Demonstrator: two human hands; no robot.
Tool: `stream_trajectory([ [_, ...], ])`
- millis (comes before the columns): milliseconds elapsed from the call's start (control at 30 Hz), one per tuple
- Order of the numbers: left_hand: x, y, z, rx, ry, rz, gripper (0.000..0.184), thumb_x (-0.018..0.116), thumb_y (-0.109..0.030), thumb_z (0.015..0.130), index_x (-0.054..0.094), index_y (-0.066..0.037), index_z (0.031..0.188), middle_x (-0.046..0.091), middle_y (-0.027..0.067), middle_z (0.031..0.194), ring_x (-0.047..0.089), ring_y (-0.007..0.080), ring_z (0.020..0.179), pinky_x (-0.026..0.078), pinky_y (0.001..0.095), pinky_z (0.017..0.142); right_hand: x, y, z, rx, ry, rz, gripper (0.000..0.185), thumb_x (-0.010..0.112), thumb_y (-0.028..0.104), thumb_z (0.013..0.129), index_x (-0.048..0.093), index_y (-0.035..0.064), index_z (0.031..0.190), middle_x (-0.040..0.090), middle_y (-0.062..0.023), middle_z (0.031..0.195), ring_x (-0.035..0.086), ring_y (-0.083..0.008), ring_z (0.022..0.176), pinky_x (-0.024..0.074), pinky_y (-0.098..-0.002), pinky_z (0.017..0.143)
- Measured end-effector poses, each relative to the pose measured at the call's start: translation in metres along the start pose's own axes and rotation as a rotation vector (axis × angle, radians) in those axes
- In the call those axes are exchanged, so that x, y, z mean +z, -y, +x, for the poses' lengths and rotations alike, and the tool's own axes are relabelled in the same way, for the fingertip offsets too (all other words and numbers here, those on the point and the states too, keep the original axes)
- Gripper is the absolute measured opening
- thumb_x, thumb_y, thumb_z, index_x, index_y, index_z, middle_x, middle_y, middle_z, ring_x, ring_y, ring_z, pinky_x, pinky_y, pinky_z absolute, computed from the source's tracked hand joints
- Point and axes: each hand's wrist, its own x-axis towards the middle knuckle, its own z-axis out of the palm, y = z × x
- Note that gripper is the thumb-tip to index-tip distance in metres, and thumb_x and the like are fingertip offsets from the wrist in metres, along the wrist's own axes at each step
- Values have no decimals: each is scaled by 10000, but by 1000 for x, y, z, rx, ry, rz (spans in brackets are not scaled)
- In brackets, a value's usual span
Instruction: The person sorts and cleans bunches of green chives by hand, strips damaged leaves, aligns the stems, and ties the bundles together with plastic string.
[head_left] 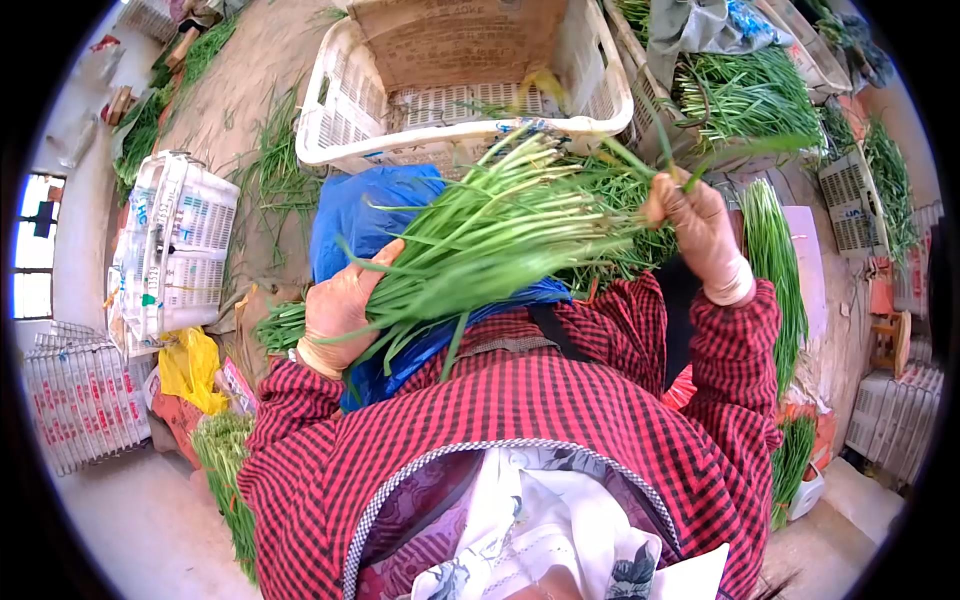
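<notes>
A big bunch of long green stalks [500, 225] with pale ends lies across my lap, its pale ends pointing right. My left hand [342, 312], in a thin glove, is wrapped round the leafy left part of the bunch. At the right, beyond the pale ends, my right hand [692, 218] pinches a few loose green blades that stick up and out to the right. Under the bunch is a blue plastic sheet [368, 212], partly covered by the stalks.
A white plastic crate [345, 148] stands just ahead. More stalks lie at the right [770, 260] and in a heap at the upper right [745, 95]. Stacked crates [185, 240] and a yellow bag [190, 370] are at the left. Loose blades litter the floor [230, 110].
</notes>
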Motion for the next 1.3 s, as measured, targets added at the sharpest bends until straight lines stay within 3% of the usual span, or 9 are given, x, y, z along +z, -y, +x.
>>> stream_trajectory([
  [100, 0, 6, 0, 19, -69, 9, 720, 716, -167, 772, 473, -192, 1449, 640, 76, 1300, 679, 305, 967, 553, 398, 749, -30, -23, -4, 239, -127, -28, 190, 581, 222, 1016, 670, 58, 981, 599, 6, 757, 571, -146, 659, 472, -281, 646],
  [167, 0, 8, 1, 2, -49, 40, 648, 709, -263, 820, 494, -147, 1421, 627, 72, 1328, 676, 302, 1014, 556, 400, 778, -42, -32, -7, 113, -216, -1126, 157, 668, 253, 942, 695, 99, 958, 645, -45, 804, 625, -233, 687, 499, -353, 667],
  [300, -4, 3, 2, -70, -57, 64, 644, 703, -258, 823, 493, -156, 1423, 629, 79, 1322, 676, 301, 1004, 547, 397, 791, 13, 13, -4, -192, -354, -862, 188, 702, 221, 875, 707, 118, 1032, 668, -86, 935, 674, -275, 820, 540, -378, 746],
  [533, -3, -5, 10, 29, -117, 69, 711, 724, -179, 771, 492, -211, 1442, 673, 95, 1195, 677, 306, 949, 545, 404, 734, 133, 21, 9, -532, 92, -769, 220, 722, 196, 843, 697, 114, 1046, 668, -86, 948, 670, -282, 786, 548, -376, 680],
  [833, 6, 19, 0, 62, -157, 171, 760, 676, -52, 725, 493, -222, 1442, 673, 65, 1072, 671, 303, 868, 531, 402, 701, 91, 9, -27, -111, 495, -293, 148, 667, 202, 909, 696, 63, 952, 683, -114, 823, 685, -282, 761, 545, -361, 677],
  [933, 3, 21, -3, 52, -145, 184, 809, 671, 7, 675, 508, -246, 1426, 663, 70, 1105, 665, 311, 860, 527, 415, 677, 54, 15, -35, 293, 513, -165, 147, 659, 174, 914, 683, 36, 960, 678, -112, 799, 683, -243, 737, 542, -340, 678],
  [1133, 2, 22, -3, 90, -162, 227, 810, 657, 32, 681, 508, -251, 1425, 659, 83, 1101, 663, 311, 851, 529, 413, 671, 23, 0, -18, 52, -92, -844, 281, 669, 298, 902, 734, 69, 1052, 706, -160, 950, 694, -308, 846, 541, -391, 755],
  [1233, -2, 12, 0, 112, -149, 277, 798, 655, 25, 690, 508, -248, 1426, 660, 84, 1095, 665, 302, 833, 531, 405, 656, 70, 33, 8, -7, 45, -735, 355, 721, 352, 882, 736, 48, 1066, 718, -168, 899, 709, -296, 828, 546, -345, 736],
  [1300, -5, 6, 2, 125, -138, 314, 790, 655, 17, 696, 509, -247, 1426, 660, 85, 1091, 665, 298, 822, 532, 400, 648, 97, 39, 32, 131, 306, -965, 600, 626, 620, 866, 731, 63, 1060, 708, -197, 851, 705, -344, 839, 547, -423, 743],
])
